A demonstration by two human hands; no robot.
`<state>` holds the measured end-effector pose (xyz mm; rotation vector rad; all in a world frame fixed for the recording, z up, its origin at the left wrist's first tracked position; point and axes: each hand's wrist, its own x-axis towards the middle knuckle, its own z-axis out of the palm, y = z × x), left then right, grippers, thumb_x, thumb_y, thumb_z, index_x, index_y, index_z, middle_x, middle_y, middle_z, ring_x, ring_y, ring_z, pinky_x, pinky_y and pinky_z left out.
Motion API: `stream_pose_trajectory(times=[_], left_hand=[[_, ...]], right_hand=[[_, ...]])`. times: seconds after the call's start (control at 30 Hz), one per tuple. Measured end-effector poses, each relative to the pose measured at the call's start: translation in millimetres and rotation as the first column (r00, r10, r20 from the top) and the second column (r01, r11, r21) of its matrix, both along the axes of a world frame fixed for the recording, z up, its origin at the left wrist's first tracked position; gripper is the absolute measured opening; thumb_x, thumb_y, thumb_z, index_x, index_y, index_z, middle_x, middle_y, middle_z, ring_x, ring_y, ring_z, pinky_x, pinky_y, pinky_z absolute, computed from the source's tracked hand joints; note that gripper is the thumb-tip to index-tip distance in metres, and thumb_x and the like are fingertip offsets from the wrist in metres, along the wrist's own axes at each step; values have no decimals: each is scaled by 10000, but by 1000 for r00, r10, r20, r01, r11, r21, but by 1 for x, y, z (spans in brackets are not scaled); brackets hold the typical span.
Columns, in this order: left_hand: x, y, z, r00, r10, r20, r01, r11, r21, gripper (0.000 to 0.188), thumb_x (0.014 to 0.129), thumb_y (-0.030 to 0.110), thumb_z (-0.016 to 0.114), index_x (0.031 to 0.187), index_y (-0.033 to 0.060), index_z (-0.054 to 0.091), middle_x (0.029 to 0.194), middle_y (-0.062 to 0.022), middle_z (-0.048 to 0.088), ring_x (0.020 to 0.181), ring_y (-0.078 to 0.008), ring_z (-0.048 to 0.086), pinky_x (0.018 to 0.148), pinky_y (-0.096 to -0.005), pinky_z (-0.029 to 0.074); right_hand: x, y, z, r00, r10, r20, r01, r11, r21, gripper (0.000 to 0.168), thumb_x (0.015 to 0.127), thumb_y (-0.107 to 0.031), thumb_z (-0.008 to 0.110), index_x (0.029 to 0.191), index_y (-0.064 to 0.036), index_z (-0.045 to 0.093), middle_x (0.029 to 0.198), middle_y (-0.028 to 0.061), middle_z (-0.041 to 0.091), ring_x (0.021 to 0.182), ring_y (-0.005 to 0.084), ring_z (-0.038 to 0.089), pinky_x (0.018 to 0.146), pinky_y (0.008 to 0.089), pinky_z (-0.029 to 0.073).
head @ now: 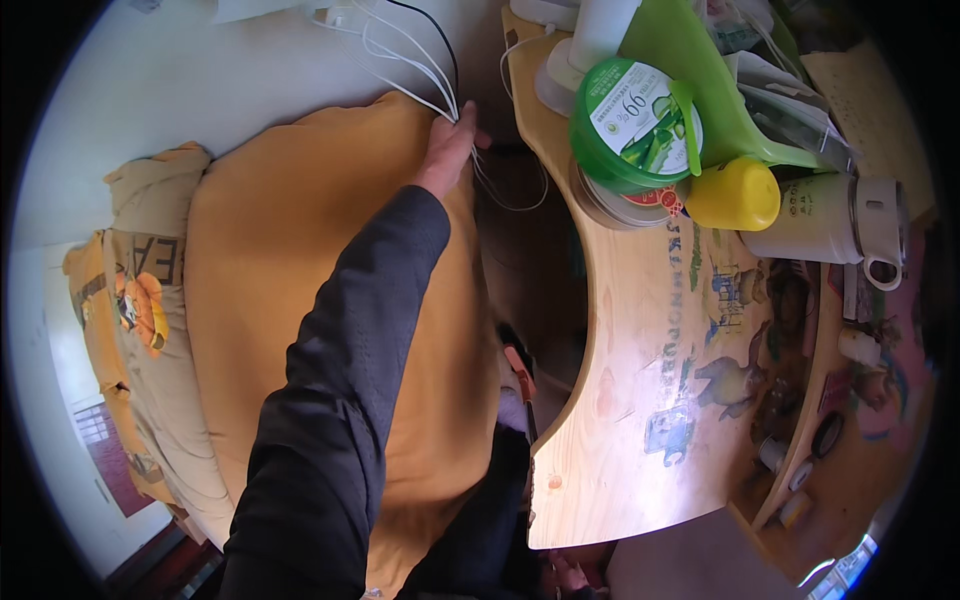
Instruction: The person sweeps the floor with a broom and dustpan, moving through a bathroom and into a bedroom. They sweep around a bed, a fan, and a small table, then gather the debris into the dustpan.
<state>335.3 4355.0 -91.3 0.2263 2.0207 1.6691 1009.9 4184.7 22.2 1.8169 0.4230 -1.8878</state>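
Note:
From the bottom left, my left hand (448, 150) in a dark sleeve reaches to the gap between the orange-covered bed (322, 247) and the wooden desk (570, 480). Its fingers are closed around a bundle of white cables (431, 75); a black cable runs down beside them. Cable loops hang below the hand into the dark gap. At the bottom edge, my right hand (568, 576) shows partly, just beyond the desk's near edge; whether it holds anything cannot be told.
On the desk stand a green aloe gel tub (637, 127) with a green spatula, a yellow container (735, 193), a pale bottle (810, 217) and a green plastic holder (682, 45). A shelf (795, 442) with small items lies right. Folded bedding (150, 315) is at left.

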Motion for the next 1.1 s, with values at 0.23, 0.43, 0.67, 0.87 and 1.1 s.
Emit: stream_pose_trajectory(times=[0.23, 0.43, 0.67, 0.87, 1.1], left_hand=[[23, -24, 69, 982, -96, 161, 49, 960, 275, 321, 864, 328, 470, 647, 100, 408, 504, 20, 362, 467, -97, 387, 502, -267, 384], [32, -65, 155, 948, -93, 303, -10, 947, 322, 312, 862, 340, 464, 655, 120, 385, 513, 55, 272, 435, -71, 272, 440, -247, 300], [22, -146, 261, 927, -79, 367, 23, 988, 153, 296, 844, 319, 499, 647, 130, 384, 477, 73, 238, 371, -44, 202, 341, -210, 164], [-17, -215, 334, 942, -23, 336, 80, 984, -158, 286, 825, 301, 525, 641, 131, 385, 469, 72, 268, 339, -38, 213, 308, -201, 171], [-91, -309, 279, 946, 61, -319, -217, 849, -482, 234, 744, 248, 615, 736, 67, 467, 544, -41, 439, 419, -150, 439, 379, -291, 370]], right_hand=[[8, -5, -8, 992, 22, -121, -16, 999, 48, 169, 851, -189, 474, 847, -21, 499, 458, 24, 398, 335, 118, 367, 313, 259, 285], [-14, 4, -3, 984, 83, -155, -74, 995, 63, 185, 852, -216, 476, 852, -30, 468, 449, 26, 382, 335, 120, 366, 310, 264, 291], [-5, 9, 7, 981, 74, -180, -68, 997, 37, 200, 840, -220, 503, 837, -27, 449, 443, 42, 370, 328, 139, 358, 310, 276, 291], [-4, 14, 0, 973, 121, -197, -115, 992, 43, 191, 842, -222, 506, 808, -47, 436, 447, 41, 350, 331, 137, 339, 311, 280, 277], [-14, 19, 4, 976, 153, -154, -157, 987, -13, 184, 832, -239, 524, 796, -86, 430, 446, 8, 293, 335, 110, 287, 311, 266, 252]])
